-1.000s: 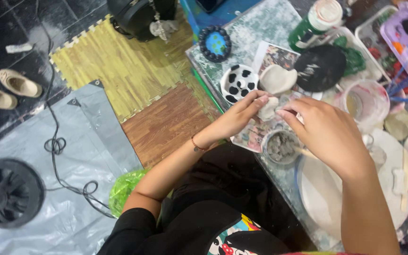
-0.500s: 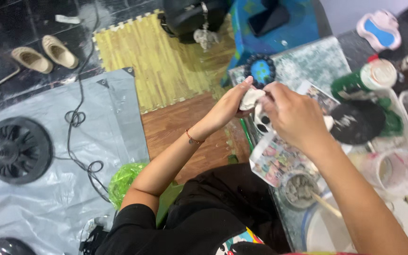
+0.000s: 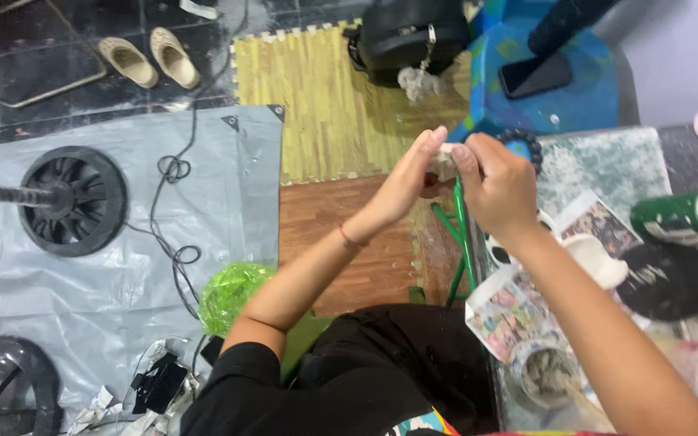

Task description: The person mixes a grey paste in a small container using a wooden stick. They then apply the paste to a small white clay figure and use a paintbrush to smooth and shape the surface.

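Head view: both hands' fingers [image 3: 456,157] pinch pale clay lump [image 3: 444,164]; axis unclear.

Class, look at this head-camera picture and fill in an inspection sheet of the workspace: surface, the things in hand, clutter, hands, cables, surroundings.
Surface: speckled table at right, smeared with pale residue.
Things in hand: small pale lump of clay, pinched between both hands above the floor mats.
Clutter: comic-print paper, jar of grey paste, black lid, green bottle, white bowl.
Hands: left hand and right hand both closed on the clay.
Cables: black cord looped across the grey tarp.
Surroundings: yellow foam mat, black bag, pair of beige shoes, black fan base, phone.
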